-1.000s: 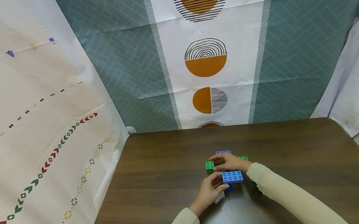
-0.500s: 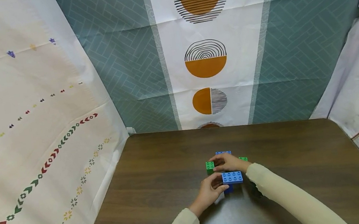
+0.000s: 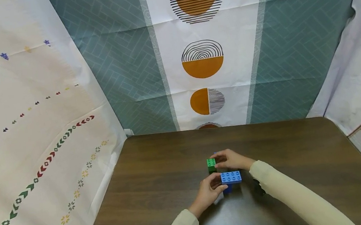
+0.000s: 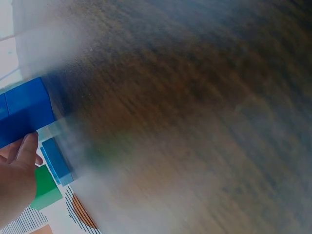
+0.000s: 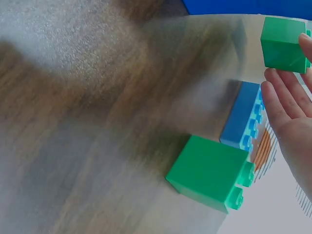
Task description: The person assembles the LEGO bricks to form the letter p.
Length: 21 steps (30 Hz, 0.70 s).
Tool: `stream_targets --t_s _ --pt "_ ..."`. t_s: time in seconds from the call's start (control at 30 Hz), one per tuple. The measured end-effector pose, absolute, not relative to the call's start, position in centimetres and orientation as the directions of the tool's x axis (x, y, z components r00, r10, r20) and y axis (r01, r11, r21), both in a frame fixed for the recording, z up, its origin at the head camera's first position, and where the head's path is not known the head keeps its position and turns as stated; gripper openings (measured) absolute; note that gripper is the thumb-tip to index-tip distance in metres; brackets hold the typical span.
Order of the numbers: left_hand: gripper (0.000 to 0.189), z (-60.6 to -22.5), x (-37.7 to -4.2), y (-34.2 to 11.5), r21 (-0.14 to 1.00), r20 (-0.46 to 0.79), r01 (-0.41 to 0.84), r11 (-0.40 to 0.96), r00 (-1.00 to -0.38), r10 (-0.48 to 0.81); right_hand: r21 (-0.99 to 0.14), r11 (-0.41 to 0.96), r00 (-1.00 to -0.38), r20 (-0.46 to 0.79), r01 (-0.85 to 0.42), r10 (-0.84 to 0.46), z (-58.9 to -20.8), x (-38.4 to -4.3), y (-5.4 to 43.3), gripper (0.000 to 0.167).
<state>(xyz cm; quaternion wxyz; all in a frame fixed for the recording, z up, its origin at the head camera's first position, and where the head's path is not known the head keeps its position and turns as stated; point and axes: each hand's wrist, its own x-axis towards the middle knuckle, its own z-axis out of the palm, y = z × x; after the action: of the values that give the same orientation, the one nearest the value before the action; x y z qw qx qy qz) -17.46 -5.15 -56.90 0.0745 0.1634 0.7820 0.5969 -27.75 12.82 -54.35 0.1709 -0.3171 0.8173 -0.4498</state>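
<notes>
Nearest, the left hand (image 3: 207,192) pinches the left end of a blue eight-stud plastic brick (image 3: 231,177) whose right half overhangs a darker blue plastic block (image 3: 227,189), so a slack grip could let it tip rightwards. Just beyond, the right hand (image 3: 232,159) holds a small green four-stud plastic brick (image 3: 211,164) between thumb and fingers, where an off-centre pinch might twist it loose; around that hand, a second green plastic brick (image 5: 207,165) and, farther, a blue studded plastic brick (image 5: 240,116) risk a knock on the worktop (image 3: 160,168) from a low wrist
</notes>
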Motion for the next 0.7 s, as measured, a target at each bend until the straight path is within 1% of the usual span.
stream_targets --t_s 0.27,0.47,0.7 --pt "0.03 -56.9 -17.5 -5.3 0.955 0.083 0.174 0.24 -0.934 0.347 -0.862 0.386 -0.762 0.0 -0.328 -0.647 -53.3 -27.3 13.3 0.038" --pt "0.031 -56.7 -17.5 -5.3 0.957 0.096 0.184 0.225 -0.931 0.353 -0.867 0.362 -0.766 0.035 -0.343 -0.642 -52.9 -27.0 13.7 0.038" --pt "0.031 -56.9 -17.5 -4.9 0.952 0.092 0.184 0.244 -0.934 0.344 -0.883 0.328 -0.773 0.06 -0.336 -0.632 -52.4 -26.8 14.7 0.04"
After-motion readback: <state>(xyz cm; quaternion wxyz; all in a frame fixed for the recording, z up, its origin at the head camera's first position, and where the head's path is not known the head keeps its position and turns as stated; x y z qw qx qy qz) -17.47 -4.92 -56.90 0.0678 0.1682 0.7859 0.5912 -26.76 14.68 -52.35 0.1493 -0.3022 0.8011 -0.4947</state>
